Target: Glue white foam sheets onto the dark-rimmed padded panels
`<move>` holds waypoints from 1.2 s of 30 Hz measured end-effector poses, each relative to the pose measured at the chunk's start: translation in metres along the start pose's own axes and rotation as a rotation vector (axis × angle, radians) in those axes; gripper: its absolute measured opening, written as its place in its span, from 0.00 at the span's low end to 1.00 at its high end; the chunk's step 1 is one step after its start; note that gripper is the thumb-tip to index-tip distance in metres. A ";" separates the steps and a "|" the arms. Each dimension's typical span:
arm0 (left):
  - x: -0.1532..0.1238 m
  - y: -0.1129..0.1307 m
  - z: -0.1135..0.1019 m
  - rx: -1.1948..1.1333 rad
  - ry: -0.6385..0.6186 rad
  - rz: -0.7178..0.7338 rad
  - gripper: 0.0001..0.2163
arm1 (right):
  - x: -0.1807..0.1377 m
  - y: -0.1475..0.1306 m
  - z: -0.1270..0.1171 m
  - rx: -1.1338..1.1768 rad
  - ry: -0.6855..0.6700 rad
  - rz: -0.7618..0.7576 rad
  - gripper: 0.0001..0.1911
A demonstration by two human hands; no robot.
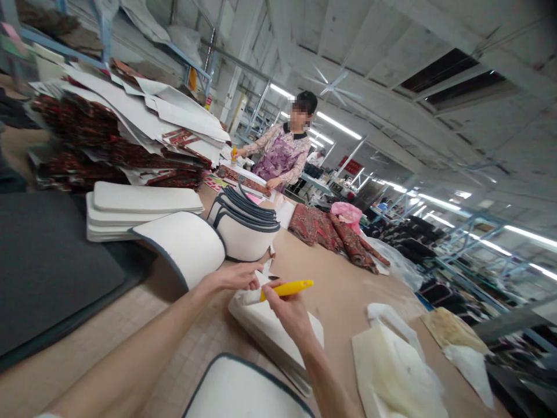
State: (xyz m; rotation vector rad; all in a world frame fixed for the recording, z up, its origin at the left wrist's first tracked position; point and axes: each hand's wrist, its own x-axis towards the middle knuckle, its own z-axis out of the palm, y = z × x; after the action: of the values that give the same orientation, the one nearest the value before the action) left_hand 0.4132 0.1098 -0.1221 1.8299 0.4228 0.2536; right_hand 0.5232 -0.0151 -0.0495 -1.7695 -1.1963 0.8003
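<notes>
My right hand is closed round a flat brush with a yellow handle. Its pale head points left, low over a stack of off-white panels. At the far end of that stack is my left hand, its fingers curled together; what they hold, if anything, I cannot make out. A curved white panel with a dark edge lies just left of my left hand. Beyond it stand several nested curved panels with dark backs. Another dark-edged white panel lies close to me.
Flat white panels are piled at left, beside a dark sheet. Behind rises a tall heap of patterned fabric pieces. A co-worker works across the table. Rolled patterned fabric and a whitish plastic container lie to the right.
</notes>
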 end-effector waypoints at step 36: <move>-0.153 0.105 0.092 0.548 -0.134 0.277 0.18 | -0.137 -0.016 -0.074 -0.010 0.466 0.138 0.24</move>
State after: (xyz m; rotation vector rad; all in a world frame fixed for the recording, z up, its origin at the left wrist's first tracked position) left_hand 0.3252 -0.0601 -0.0425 2.4318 0.1467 0.2140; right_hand 0.5326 -0.1614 0.0053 -1.9251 -0.7771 0.4204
